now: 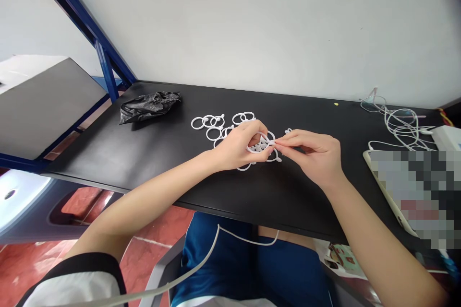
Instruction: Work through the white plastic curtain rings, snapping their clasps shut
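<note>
My left hand (pixel 239 147) is closed on a white plastic ring (pixel 253 152), its thumb and fingers at the ring's edge. The fingertips of my right hand (pixel 317 153) pinch the right side of the same ring, where a small white piece shows. What exactly lies between those fingertips is too small to make out. Below and behind the hands, several loose white rings (pixel 214 133) with small tabs lie overlapping on the black table (pixel 162 153). My left hand hides part of the pile. A small white piece (pixel 288 131) rests just beyond my right fingers.
A crumpled black plastic bag (pixel 149 107) lies at the back left. On the right are a tangled white cable (pixel 403 122) and a blurred-out device with a pale edge (pixel 387 192). A white wall (pixel 252 24) rises behind the table, and another cable (pixel 212 249) hangs over my lap.
</note>
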The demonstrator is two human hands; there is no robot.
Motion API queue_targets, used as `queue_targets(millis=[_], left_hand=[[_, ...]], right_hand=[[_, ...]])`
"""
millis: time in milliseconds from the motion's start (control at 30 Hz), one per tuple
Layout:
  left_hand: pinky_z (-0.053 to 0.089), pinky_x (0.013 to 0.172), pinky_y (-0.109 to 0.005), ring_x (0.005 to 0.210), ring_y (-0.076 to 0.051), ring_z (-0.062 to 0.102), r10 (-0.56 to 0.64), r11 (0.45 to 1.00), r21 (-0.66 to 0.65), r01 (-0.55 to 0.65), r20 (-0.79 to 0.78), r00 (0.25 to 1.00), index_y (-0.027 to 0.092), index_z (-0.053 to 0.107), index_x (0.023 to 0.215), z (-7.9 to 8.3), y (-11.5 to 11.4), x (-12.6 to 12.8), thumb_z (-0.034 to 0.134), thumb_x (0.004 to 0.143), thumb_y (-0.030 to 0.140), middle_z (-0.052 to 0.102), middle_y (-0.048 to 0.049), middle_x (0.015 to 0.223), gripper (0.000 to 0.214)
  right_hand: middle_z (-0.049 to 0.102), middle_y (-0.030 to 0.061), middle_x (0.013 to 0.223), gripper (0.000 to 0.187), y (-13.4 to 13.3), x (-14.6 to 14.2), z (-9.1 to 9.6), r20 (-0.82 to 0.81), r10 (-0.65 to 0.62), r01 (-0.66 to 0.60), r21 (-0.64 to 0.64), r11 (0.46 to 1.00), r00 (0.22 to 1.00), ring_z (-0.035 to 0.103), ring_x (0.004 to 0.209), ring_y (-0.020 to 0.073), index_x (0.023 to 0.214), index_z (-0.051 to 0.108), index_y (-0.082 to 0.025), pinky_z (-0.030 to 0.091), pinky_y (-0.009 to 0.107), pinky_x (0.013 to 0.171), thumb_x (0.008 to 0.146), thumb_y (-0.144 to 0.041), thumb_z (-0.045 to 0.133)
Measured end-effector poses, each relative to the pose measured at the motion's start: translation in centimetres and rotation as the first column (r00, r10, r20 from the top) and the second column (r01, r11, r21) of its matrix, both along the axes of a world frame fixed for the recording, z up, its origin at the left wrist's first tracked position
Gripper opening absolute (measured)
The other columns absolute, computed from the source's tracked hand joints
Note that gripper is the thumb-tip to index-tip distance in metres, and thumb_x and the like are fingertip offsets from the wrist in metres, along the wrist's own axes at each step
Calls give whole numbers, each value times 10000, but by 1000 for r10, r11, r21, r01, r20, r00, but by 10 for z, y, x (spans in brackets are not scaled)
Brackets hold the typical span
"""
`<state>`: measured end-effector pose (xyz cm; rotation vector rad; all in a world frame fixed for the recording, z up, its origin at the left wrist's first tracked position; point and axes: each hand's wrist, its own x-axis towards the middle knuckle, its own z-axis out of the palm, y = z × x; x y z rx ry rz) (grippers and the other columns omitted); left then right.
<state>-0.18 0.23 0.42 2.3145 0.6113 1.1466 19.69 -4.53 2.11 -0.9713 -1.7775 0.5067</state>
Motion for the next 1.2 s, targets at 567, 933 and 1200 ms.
queue_targets(millis=[567, 933, 1200], left_hand=[[375, 631, -231, 582, -89, 369, -39, 999, -32, 39, -12, 999, 202, 457, 880, 0, 2, -2, 620, 888, 318, 367, 86, 630, 200], [373, 635, -235, 580, -94, 379, -41, 998, -40, 40, -15, 999, 203, 458, 876, 1, 1, -2, 624, 879, 307, 369, 88, 617, 197], [367, 610, -220, 577, -84, 371, -25, 999, -21, 25, -23, 999, 199, 458, 882, 0, 1, -2, 617, 889, 318, 368, 88, 620, 199]], right_hand=[[766, -9, 789, 150, 0, -1, -2, 9, 6, -6, 58, 998, 1000, 701, 700, 173, 803, 786, -293, 571, 316, 639, 807, -146, 755], [761, -11, 785, 163, -1, -1, -2, 17, 8, -9, 69, 998, 1000, 690, 686, 163, 803, 783, -281, 551, 303, 624, 809, -122, 746], [758, -19, 789, 189, 1, -1, -4, 16, 18, -19, 108, 994, 1000, 686, 685, 143, 817, 778, -271, 543, 278, 616, 798, -85, 749]])
